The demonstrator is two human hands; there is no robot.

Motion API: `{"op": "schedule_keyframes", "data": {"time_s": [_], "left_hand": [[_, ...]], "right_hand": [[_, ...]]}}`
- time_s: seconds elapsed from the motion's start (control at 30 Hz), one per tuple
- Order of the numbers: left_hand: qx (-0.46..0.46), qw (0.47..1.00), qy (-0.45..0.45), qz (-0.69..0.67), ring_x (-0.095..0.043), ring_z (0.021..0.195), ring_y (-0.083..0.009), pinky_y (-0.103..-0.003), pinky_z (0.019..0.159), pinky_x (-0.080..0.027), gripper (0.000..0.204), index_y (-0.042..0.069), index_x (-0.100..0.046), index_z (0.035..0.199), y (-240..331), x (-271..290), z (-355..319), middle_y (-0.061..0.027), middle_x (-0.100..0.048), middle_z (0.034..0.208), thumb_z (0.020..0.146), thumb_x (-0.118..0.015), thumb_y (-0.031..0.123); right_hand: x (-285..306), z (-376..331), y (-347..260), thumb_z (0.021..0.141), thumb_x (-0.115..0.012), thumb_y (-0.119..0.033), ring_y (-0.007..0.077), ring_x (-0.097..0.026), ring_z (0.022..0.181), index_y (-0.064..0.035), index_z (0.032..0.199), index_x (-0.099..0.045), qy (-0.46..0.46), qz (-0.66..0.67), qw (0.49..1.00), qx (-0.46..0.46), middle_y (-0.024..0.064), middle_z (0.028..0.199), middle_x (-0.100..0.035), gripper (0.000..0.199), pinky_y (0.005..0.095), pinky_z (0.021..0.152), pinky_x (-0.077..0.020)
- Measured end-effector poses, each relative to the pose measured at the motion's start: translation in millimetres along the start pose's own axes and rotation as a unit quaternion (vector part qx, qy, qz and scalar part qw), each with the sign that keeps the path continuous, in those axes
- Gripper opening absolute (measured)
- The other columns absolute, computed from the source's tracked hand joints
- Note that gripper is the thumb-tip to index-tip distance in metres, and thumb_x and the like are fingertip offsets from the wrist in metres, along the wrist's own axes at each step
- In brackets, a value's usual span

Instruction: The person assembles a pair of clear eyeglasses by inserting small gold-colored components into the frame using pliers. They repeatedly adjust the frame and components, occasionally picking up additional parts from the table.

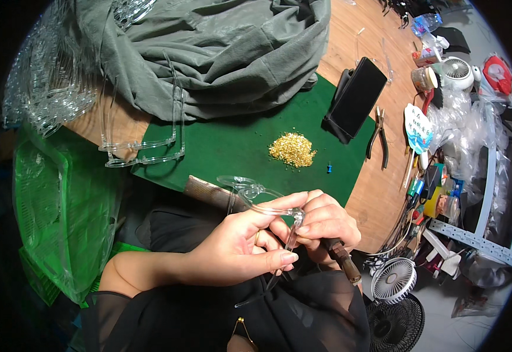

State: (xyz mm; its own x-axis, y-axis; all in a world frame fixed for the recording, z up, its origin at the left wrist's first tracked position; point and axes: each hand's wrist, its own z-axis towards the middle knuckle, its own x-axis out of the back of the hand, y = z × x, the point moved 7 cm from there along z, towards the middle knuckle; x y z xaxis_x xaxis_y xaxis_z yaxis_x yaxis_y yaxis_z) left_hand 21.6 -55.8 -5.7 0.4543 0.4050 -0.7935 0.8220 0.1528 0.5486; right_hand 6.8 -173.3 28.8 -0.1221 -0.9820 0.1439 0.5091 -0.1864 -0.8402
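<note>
My left hand is closed around a clear plastic eyeglass frame, held above my lap at the table's near edge. One temple hangs down between my hands. My right hand pinches the frame near its hinge and also grips a tool with a dark brown handle; the tool's working end is hidden by my fingers. Just beyond my hands, a heap of tiny gold-coloured metal pieces lies on a green mat. Other clear eyeglass frames rest at the mat's left edge.
Grey cloth covers the far side, beside piled clear frames. A black phone, pliers and a small blue piece lie to the right. A green crate stands left; a white fan stands lower right.
</note>
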Motion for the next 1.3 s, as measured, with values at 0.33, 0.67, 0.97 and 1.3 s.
{"op": "schedule_keyframes", "data": {"time_s": [0.33,0.67,0.97,1.3], "left_hand": [[0.012,1.0,0.002,-0.004,-0.062,0.085,-0.0186,-0.027,0.073,-0.052,0.076,0.005,-0.019,0.144,-2.7,-1.0,0.9,-0.0099,-0.053,0.094,0.081,-0.057,-0.013],[0.005,1.0,-0.003,0.024,-0.062,0.084,-0.0178,-0.026,0.075,-0.052,0.077,0.004,-0.018,0.144,0.2,-5.4,2.7,-0.0098,-0.053,0.094,0.081,-0.057,-0.014],[0.024,0.999,0.001,0.025,-0.063,0.083,-0.017,-0.026,0.074,-0.052,0.077,0.004,-0.017,0.144,-0.2,-4.3,2.5,-0.01,-0.053,0.094,0.08,-0.057,-0.014],[-0.004,0.992,0.007,0.13,-0.061,0.083,-0.0138,-0.023,0.075,-0.051,0.077,0.004,-0.019,0.144,-0.3,-1.1,-0.7,-0.0074,-0.051,0.093,0.08,-0.059,-0.014]], "right_hand": [[2.0,1.8,-1.4,0.074,-0.074,-0.01,0.019,-0.055,0.062,-0.0028,0.081,-0.063,-0.036,-0.01,0.999,0.007,0.0045,0.073,-0.061,0.015,0.0309,0.056,-0.0429],[3.7,0.5,0.1,0.075,-0.074,-0.012,0.0186,-0.056,0.062,-0.0033,0.082,-0.062,-0.007,0.02,1.0,-0.003,0.0042,0.073,-0.06,0.016,0.0303,0.056,-0.0432],[2.2,2.7,-1.3,0.076,-0.073,-0.014,0.0187,-0.056,0.062,-0.0028,0.081,-0.062,-0.032,0.002,0.999,0.01,0.0047,0.072,-0.06,0.016,0.0306,0.056,-0.0425],[-1.1,4.9,-1.5,0.076,-0.072,-0.013,0.0191,-0.055,0.061,-0.0031,0.079,-0.062,-0.075,-0.03,0.997,0.003,0.0047,0.071,-0.058,0.015,0.0315,0.056,-0.041]]}}
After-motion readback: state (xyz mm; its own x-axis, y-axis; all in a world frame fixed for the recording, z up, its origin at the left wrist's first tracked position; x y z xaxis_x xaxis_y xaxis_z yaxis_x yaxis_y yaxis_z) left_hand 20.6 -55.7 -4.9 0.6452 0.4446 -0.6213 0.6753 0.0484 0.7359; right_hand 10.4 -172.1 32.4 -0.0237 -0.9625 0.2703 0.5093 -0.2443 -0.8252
